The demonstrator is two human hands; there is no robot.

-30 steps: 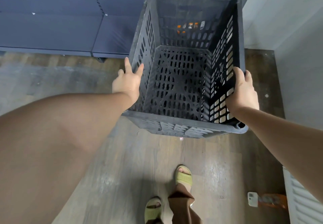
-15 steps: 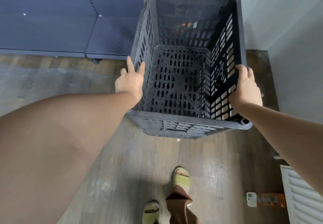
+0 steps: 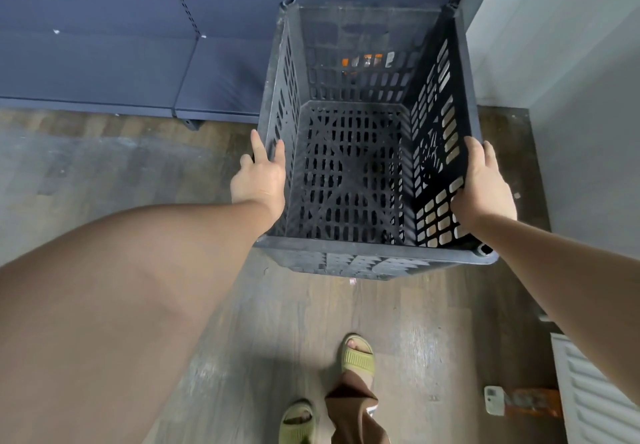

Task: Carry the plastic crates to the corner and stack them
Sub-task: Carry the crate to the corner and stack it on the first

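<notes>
Since a second ago, one dark slotted plastic crate [image 3: 349, 173] dropped slightly toward the far-right corner floor; left hand [image 3: 260, 175] lay flat-fingered against its left wall, right hand [image 3: 485, 184] gripped the right rim.

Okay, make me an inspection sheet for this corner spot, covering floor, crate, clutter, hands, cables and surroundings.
Surface: worn grey wood-look floor.
Job's things: one dark slotted plastic crate, empty; whether it rests on another crate cannot be told.
Clutter: small white-and-orange object on the floor at right.
Hands: left hand touches the crate's left wall, fingers straight; right hand grips the right rim.
Cables: nothing seen.
Surroundings: dark blue metal shelving behind, pale wall at right.
</notes>
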